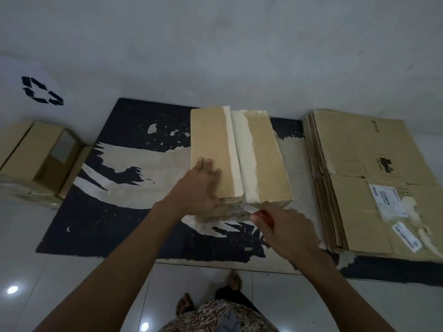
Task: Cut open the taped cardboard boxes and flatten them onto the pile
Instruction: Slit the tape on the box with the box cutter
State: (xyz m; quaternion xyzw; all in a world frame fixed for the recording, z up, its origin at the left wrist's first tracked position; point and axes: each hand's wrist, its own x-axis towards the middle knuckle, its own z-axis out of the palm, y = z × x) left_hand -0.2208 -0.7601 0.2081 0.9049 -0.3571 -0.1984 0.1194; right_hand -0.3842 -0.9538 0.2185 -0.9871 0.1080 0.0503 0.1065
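Right hand grips a red knife at the box's near taped edge; left hand lies flat, steadying its light, stiff top

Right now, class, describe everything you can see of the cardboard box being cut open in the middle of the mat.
The cardboard box is a long, brown carton lying on a worn dark mat. Whitish torn strips run along its top centre seam, which is parted. The left hand presses its near left corner; the right hand holds a red-handled cutter, blade against the near end face, where clear tape shows.
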